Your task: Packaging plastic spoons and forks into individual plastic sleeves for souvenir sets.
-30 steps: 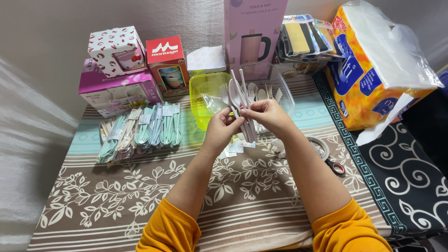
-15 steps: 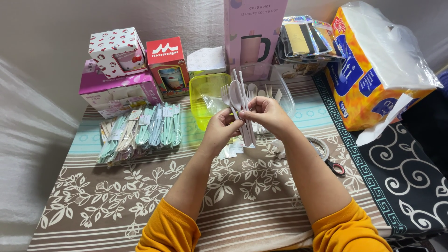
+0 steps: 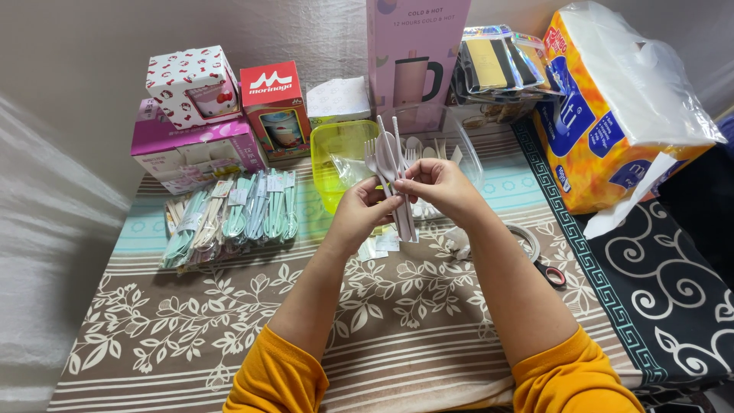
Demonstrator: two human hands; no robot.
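Note:
My left hand and my right hand meet above the table's middle, both gripping a bundle of pale pink plastic cutlery: a fork, a spoon and chopsticks held upright. Behind the bundle stands a yellow-green plastic container with a clear bag in it, and beside it a clear container with more pale cutlery. Small paper slips lie under my hands. A row of wrapped cutlery sets in green and beige lies to the left.
Gift boxes stand at the back left, a tall pink mug box at the back middle, and a large orange tissue pack at the right. Scissors and a tape roll lie right of my right forearm.
The cutlery bundle has shifted slightly in my hands and sits a bit more upright. My hands stay in the same place.

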